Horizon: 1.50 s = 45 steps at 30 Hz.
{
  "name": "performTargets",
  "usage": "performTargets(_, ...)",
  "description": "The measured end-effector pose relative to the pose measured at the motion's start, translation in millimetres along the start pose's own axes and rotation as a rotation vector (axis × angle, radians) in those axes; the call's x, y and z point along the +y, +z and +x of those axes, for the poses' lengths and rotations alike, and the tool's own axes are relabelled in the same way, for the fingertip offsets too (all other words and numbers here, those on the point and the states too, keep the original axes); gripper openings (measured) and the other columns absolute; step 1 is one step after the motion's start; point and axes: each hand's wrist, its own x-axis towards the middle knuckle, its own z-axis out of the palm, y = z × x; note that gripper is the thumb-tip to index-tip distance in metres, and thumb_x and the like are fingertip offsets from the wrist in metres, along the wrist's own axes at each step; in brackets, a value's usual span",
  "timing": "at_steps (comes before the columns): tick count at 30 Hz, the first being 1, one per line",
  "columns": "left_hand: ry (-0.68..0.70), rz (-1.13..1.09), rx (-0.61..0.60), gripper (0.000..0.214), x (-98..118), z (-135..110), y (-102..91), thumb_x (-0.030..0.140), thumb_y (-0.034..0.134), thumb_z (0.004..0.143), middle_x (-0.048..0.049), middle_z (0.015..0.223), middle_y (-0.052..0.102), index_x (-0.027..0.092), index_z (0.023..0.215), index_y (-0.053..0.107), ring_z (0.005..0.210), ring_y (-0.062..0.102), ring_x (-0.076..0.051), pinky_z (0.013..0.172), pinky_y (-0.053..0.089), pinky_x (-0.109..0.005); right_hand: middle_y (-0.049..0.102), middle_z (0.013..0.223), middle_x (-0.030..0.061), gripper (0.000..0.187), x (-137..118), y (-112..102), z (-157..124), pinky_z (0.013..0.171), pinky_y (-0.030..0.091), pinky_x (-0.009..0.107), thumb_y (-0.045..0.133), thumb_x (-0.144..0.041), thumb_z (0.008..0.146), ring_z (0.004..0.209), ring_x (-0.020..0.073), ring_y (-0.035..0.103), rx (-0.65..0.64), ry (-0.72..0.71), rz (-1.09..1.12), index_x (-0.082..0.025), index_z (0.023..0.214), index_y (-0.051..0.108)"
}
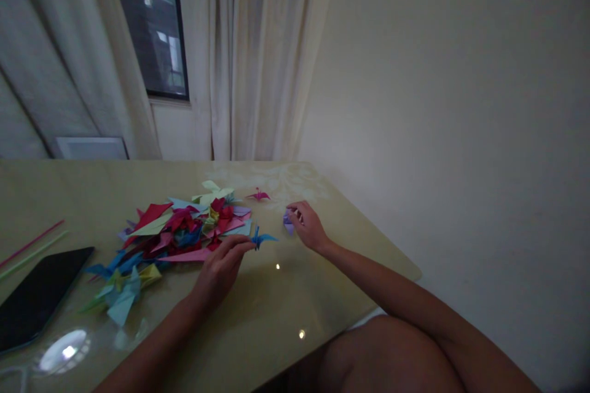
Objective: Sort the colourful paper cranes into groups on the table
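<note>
My left hand (227, 261) pinches a small blue paper crane (260, 237) by one side, just right of the heap. A purple folded paper piece (288, 221), perhaps another crane, is between the fingers of my right hand (305, 225), which partly hide it. To the left lies a heap of colourful folded paper cranes (184, 230) in red, pink, blue, green and yellow. Behind the two hands a small pink crane (259, 195) stands by itself on the table.
The glossy table (276, 313) has its right edge near the wall (452, 104). A black phone or tablet (41, 295) lies at the left, with a pink strip (32, 242) and a green strip (34, 255) behind it. Curtains (258, 61) hang beyond the table.
</note>
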Motion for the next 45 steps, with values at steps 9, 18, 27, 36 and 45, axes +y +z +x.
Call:
performTargets(9, 0.012, -0.131, 0.013, 0.021, 12, 8, 4.9, 0.009, 0.048, 0.103, -0.0028, 0.101, 0.066, 0.022, 0.098, 0.062, 0.089, 0.068, -0.012, 0.081, 0.054, -0.022, 0.062, 0.112, 0.0067, 0.02, -58, 2, -7, 0.078, 0.054, 0.028, 0.062, -0.036, 0.104, 0.083, 0.0148, 0.059, -0.278, -0.44, 0.3, -0.023, 0.119, 0.067)
performTargets(18, -0.087, -0.043, -0.005, 0.022, 4, 2, 8.4, 0.016, 0.044, 0.106, -0.0094, 0.129, 0.062, 0.024, 0.12, 0.058, 0.116, 0.066, -0.019, 0.095, 0.056, -0.031, 0.059, 0.114, 0.0064, 0.01, -55, 6, -5, 0.079, 0.054, 0.028, 0.071, -0.031, 0.099, 0.09, 0.016, 0.059, -0.2, -0.383, 0.329, -0.022, 0.103, 0.073)
performTargets(27, -0.323, 0.588, -0.439, 0.03, -13, 0, -3.4, 0.036, 0.057, 0.101, -0.0143, 0.125, 0.073, 0.02, 0.124, 0.068, 0.123, 0.061, -0.037, 0.098, 0.045, -0.053, 0.065, 0.106, 0.0058, 0.009, -36, 4, 49, 0.091, 0.047, 0.03, 0.073, -0.02, 0.096, 0.102, 0.0187, 0.061, -0.178, -0.097, -0.222, -0.019, 0.103, 0.077)
performTargets(36, -0.423, 0.39, -0.461, 0.034, -18, 1, -1.3, 0.029, 0.06, 0.099, -0.0122, 0.127, 0.075, 0.02, 0.132, 0.063, 0.119, 0.068, -0.031, 0.1, 0.043, -0.044, 0.071, 0.109, 0.0116, 0.017, -31, 21, 53, 0.091, 0.046, 0.035, 0.064, -0.018, 0.098, 0.107, 0.026, 0.064, -0.423, -0.145, -0.512, -0.019, 0.106, 0.08)
performTargets(45, -0.228, 0.232, -0.18, 0.047, -22, -5, 8.1, 0.033, 0.059, 0.101, -0.0131, 0.125, 0.073, 0.022, 0.145, 0.048, 0.114, 0.07, -0.031, 0.095, 0.051, -0.045, 0.064, 0.126, 0.013, 0.024, -38, 8, 32, 0.105, 0.046, 0.039, 0.061, -0.02, 0.101, 0.117, 0.0244, 0.058, -0.203, -0.25, -0.263, -0.016, 0.124, 0.07)
